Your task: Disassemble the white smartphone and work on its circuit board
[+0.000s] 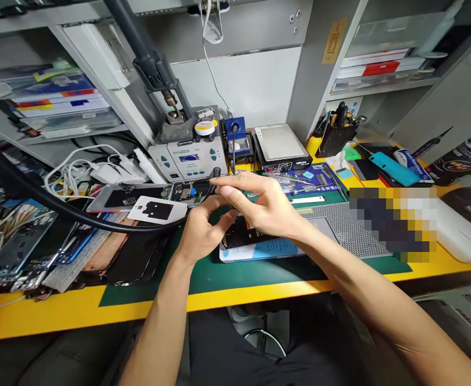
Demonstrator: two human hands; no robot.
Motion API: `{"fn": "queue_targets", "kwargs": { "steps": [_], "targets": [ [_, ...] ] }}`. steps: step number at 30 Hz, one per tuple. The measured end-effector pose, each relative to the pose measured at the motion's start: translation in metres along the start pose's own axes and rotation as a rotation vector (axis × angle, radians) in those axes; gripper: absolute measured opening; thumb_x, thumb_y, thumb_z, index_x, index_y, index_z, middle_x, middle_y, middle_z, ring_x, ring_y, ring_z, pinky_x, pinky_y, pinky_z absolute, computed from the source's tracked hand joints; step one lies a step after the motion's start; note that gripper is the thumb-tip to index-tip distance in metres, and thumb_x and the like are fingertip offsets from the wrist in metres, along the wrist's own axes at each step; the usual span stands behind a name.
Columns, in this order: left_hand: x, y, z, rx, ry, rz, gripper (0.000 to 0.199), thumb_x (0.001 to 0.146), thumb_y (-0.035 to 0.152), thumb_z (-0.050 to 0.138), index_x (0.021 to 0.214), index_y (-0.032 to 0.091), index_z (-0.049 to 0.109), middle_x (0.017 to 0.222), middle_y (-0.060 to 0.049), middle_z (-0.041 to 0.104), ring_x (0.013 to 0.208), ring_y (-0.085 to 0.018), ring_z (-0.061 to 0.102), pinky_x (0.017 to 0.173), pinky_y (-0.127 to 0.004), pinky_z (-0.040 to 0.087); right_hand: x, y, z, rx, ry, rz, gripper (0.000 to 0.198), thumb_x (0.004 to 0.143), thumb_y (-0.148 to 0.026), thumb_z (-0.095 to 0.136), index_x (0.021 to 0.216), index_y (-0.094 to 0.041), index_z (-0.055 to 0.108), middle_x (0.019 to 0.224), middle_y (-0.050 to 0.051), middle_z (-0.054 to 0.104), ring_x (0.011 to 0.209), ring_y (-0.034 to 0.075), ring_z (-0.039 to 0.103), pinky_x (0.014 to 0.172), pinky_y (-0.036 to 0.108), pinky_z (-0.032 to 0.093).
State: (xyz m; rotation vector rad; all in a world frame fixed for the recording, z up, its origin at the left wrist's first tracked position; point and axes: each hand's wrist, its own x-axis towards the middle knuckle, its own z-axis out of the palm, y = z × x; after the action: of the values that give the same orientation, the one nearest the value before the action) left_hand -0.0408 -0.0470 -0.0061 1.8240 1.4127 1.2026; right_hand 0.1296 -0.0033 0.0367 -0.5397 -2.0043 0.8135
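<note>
Grey shelves (316, 69) flank a white panel (259, 80) behind the yellow bench (235, 299), apparently lit overhead.

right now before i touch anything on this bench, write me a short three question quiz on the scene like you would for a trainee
1. True or false: the white card with black patches lies to the left of the left hand.

2. What does the round yellow-and-white container sit on?
A) the black tool holder
B) the grey unit with the small display
C) the turquoise case

3. Fill in the colour: the blue-and-white panel below the right hand lies on a ____ mat.

Key: 1. True; 2. B; 3. green
</note>
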Motion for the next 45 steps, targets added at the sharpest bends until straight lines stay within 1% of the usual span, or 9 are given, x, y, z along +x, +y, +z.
{"fn": "queue_targets", "kwargs": {
  "steps": [5, 10, 14, 19, 24, 34, 37, 42, 45],
  "targets": [
    [0.001, 0.002, -0.001, -0.014, 0.033, -0.032, 0.011, 0.087, 0.027, 0.067, 0.092, 0.018, 0.070, 0.092, -0.002, 0.074, 0.087, -0.020, 0.068, 0.083, -0.029, 0.051, 0.001, 0.003, 0.001, 0.036, 0.037, 0.024, 0.030, 0.099, -0.029, 0.054, 0.121, -0.019, 0.072, 0.121, 0.006, 0.074, 0.112, 0.020, 0.069, 0.094, 0.033, 0.054],
    [0.001, 0.002, 0.002, -0.062, -0.019, -0.027, 0.018, 0.090, 0.027, 0.062, 0.104, 0.018, 0.070, 0.102, -0.003, 0.075, 0.092, -0.021, 0.068, 0.084, -0.030, 0.051, 0.001, 0.001, 0.002, 0.020, 0.042, 0.034, 0.030, 0.100, -0.029, 0.054, 0.121, -0.018, 0.072, 0.124, 0.006, 0.073, 0.114, 0.019, 0.068, 0.098, 0.032, 0.052],
    [0.001, -0.003, 0.005, -0.038, 0.072, -0.019, 0.010, 0.085, 0.027, 0.069, 0.089, 0.018, 0.068, 0.091, -0.002, 0.074, 0.088, -0.022, 0.067, 0.081, -0.031, 0.052, 0.001, 0.000, 0.003, 0.001, 0.031, 0.048, 0.030, 0.098, -0.028, 0.055, 0.122, -0.019, 0.071, 0.123, 0.006, 0.074, 0.113, 0.020, 0.068, 0.097, 0.033, 0.052],
    [0.002, -0.005, 0.005, -0.094, 0.004, -0.017, 0.009, 0.085, 0.021, 0.066, 0.092, 0.017, 0.068, 0.106, -0.007, 0.073, 0.102, -0.025, 0.066, 0.082, -0.031, 0.052, 0.002, 0.003, 0.003, -0.019, -0.005, 0.008, 0.032, 0.093, -0.026, 0.063, 0.124, -0.022, 0.070, 0.123, 0.004, 0.074, 0.112, 0.020, 0.068, 0.099, 0.034, 0.052],
    [0.002, -0.002, 0.004, -0.156, 0.011, -0.030, 0.011, 0.085, 0.022, 0.067, 0.095, 0.017, 0.067, 0.095, -0.005, 0.072, 0.091, -0.022, 0.066, 0.079, -0.030, 0.051, 0.002, 0.009, 0.001, -0.060, -0.035, -0.045, 0.035, 0.092, -0.022, 0.065, 0.127, -0.022, 0.067, 0.122, 0.005, 0.073, 0.110, 0.020, 0.067, 0.097, 0.035, 0.052],
    [0.002, -0.002, 0.004, -0.106, -0.013, -0.013, 0.019, 0.090, 0.028, 0.064, 0.104, 0.017, 0.069, 0.104, -0.006, 0.072, 0.097, -0.022, 0.066, 0.087, -0.033, 0.050, 0.003, 0.015, -0.011, -0.204, -0.069, -0.024, 0.038, 0.095, -0.024, 0.063, 0.133, -0.023, 0.064, 0.121, 0.007, 0.072, 0.107, 0.021, 0.067, 0.094, 0.036, 0.052],
    [0.003, -0.001, 0.003, -0.080, -0.030, 0.007, 0.014, 0.091, 0.028, 0.062, 0.098, 0.018, 0.069, 0.105, -0.007, 0.070, 0.100, -0.022, 0.064, 0.088, -0.032, 0.049, 0.003, 0.014, -0.012, -0.189, -0.080, -0.046, 0.038, 0.095, -0.024, 0.062, 0.134, -0.022, 0.063, 0.123, 0.007, 0.072, 0.110, 0.021, 0.067, 0.097, 0.036, 0.051],
    [0.003, 0.000, 0.004, -0.026, 0.032, -0.020, 0.012, 0.086, 0.028, 0.068, 0.091, 0.018, 0.064, 0.093, -0.004, 0.067, 0.089, -0.020, 0.062, 0.083, -0.032, 0.049, 0.002, 0.012, -0.012, -0.146, -0.107, -0.059, 0.037, 0.096, -0.022, 0.061, 0.133, -0.021, 0.064, 0.126, 0.006, 0.071, 0.114, 0.020, 0.067, 0.099, 0.035, 0.051],
    [0.002, 0.001, -0.002, -0.059, -0.048, -0.013, 0.014, 0.086, 0.026, 0.065, 0.098, 0.019, 0.064, 0.103, -0.005, 0.069, 0.096, -0.021, 0.063, 0.087, -0.032, 0.050, 0.001, 0.010, -0.012, -0.152, -0.121, -0.059, 0.037, 0.096, -0.022, 0.061, 0.133, -0.021, 0.064, 0.126, 0.007, 0.072, 0.113, 0.021, 0.068, 0.098, 0.036, 0.052]
  ]
}}
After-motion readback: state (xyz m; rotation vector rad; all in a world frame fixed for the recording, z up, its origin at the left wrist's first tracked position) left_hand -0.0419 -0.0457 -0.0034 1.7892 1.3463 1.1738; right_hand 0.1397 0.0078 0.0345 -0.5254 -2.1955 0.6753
